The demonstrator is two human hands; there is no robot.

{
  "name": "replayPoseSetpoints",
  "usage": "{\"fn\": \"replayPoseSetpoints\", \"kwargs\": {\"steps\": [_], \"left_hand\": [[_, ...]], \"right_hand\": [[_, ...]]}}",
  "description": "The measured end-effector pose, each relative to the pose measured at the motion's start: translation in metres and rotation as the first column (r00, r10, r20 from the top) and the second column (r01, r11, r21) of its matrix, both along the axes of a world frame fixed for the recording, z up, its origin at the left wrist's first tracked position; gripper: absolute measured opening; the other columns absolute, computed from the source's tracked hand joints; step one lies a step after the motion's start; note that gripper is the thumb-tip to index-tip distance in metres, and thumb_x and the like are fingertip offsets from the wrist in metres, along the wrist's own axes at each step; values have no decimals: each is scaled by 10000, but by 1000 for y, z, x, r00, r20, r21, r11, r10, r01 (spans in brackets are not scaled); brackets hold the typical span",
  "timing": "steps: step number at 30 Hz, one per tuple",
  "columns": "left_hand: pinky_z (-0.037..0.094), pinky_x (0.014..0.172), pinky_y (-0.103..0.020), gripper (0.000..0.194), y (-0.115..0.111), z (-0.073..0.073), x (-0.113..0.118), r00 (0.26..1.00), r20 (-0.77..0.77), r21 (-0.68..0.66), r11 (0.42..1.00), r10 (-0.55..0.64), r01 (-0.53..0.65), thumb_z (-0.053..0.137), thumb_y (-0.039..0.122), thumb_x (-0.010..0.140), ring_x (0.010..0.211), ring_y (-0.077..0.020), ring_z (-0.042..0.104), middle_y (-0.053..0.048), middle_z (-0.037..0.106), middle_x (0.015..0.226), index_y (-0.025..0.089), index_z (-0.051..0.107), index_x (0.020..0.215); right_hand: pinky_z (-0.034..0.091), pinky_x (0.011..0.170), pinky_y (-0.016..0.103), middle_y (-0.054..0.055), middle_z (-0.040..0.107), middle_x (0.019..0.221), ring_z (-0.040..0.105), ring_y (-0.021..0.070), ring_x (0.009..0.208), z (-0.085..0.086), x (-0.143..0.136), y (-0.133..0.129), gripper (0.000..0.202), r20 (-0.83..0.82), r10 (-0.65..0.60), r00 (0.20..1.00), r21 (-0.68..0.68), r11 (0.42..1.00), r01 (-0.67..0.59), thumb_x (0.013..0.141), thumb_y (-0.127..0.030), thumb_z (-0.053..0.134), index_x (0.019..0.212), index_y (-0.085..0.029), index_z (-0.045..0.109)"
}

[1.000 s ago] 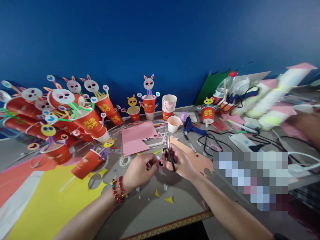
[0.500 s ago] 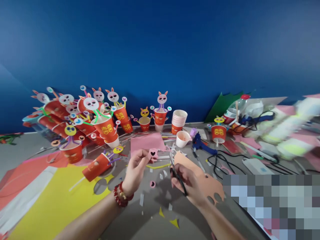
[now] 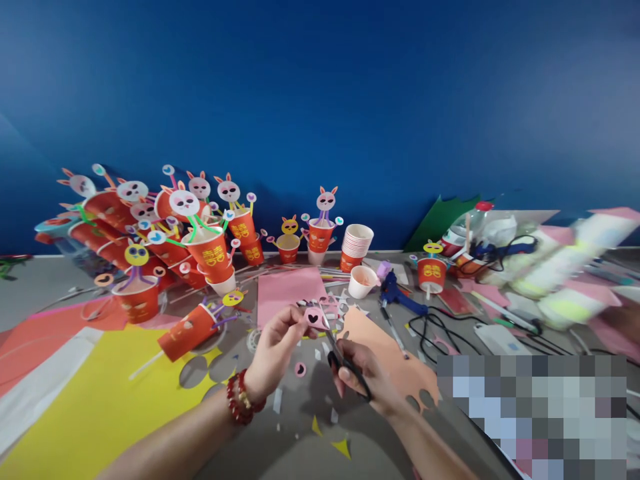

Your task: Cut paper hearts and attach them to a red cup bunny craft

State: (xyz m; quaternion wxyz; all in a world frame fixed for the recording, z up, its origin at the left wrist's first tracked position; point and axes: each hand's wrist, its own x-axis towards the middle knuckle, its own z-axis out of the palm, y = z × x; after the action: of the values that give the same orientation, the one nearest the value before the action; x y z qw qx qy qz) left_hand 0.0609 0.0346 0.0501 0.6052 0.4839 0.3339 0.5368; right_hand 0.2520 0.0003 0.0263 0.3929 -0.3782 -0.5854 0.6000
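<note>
L hand (image 3: 274, 345) pinching pink piece (image 3: 315, 318), fingers nearly closed; R hand (image 3: 363, 373) gripping scissors (image 3: 336, 352), fingers curled, mid table (image 3: 265, 440).

We see a dim scene lit from out of view, with paler patches on both sides of the blue wall (image 3: 320, 100) and soft shadows on the table (image 3: 280, 440) by the left hand (image 3: 273, 347) and right hand (image 3: 365, 370). We find the middle fairly clear, the paper towers (image 3: 565, 260) stretched and blurred, and the lower right pixelated.
</note>
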Motion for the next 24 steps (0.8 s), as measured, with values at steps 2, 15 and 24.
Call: {"fn": "replayPoseSetpoints", "kwargs": {"steps": [2,15,24], "left_hand": [[470,722,-259,249,-3,2,2,1000,-19,18,1000,1,-1,672,389,853,707,-141,601,-15,646,749,182,581,747],[457,715,-265,268,-8,6,6,996,-86,78,997,32,-25,648,403,864,713,-155,594,-20,637,737,181,584,731],[442,729,-273,249,-8,0,8,996,-71,113,993,46,-38,618,376,891,737,-160,570,-24,623,753,173,584,751]], "right_hand": [[365,489,229,-22,535,575,501,115,468,0,0,0,591,1,0,1000,5,1000,0,717,-771,640,750,-194,514],[443,480,228,-29,507,607,519,110,471,-4,-2,-2,567,-15,-41,999,-7,999,41,722,-735,673,746,-193,508],[466,449,207,-51,465,611,496,85,453,-13,-4,-1,538,-57,-69,996,-8,998,69,751,-689,688,748,-193,481]]}}
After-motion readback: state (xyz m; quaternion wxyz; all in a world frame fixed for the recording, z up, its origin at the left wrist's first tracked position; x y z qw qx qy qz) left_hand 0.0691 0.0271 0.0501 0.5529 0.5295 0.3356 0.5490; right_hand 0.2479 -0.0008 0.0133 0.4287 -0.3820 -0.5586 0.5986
